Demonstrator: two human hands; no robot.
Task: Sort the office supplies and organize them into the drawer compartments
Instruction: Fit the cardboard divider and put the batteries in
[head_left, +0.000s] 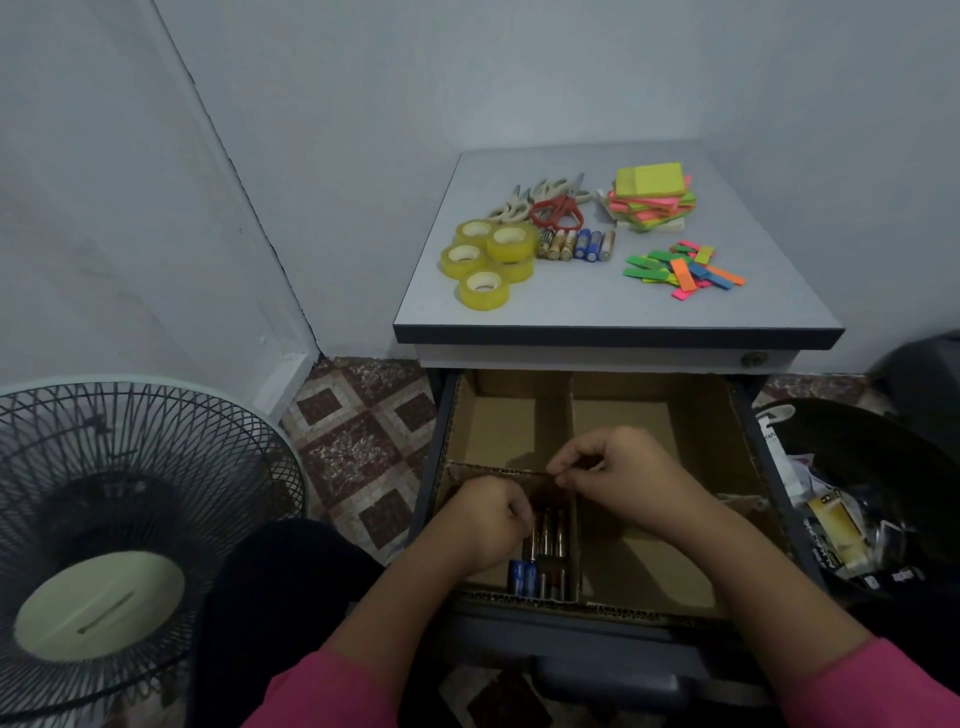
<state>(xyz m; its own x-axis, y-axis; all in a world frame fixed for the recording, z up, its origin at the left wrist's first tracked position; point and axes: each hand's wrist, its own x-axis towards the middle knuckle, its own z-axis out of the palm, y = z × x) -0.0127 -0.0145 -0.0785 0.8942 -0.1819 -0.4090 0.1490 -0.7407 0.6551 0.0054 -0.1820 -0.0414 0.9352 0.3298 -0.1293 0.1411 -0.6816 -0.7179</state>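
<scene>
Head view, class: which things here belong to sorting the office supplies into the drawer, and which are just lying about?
Belongs to the job:
drawer with cardboard compartments
batteries in the drawer
batteries on the cabinet top
tape rolls
scissors
sticky notes
page flags
left hand and right hand

Just lying about:
fan
bin of rubbish

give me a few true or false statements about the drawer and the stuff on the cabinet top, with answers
1. Batteries lie in the drawer's near-left compartment. True.
2. The tape rolls are already in the drawer. False: they sit on the cabinet top.
3. More batteries remain on the cabinet top. True.
4. The red scissors lie in the far-right compartment. False: they are on the cabinet top, beside the pale scissors.
5. Both hands, left hand and right hand, are over the drawer. True.
</scene>
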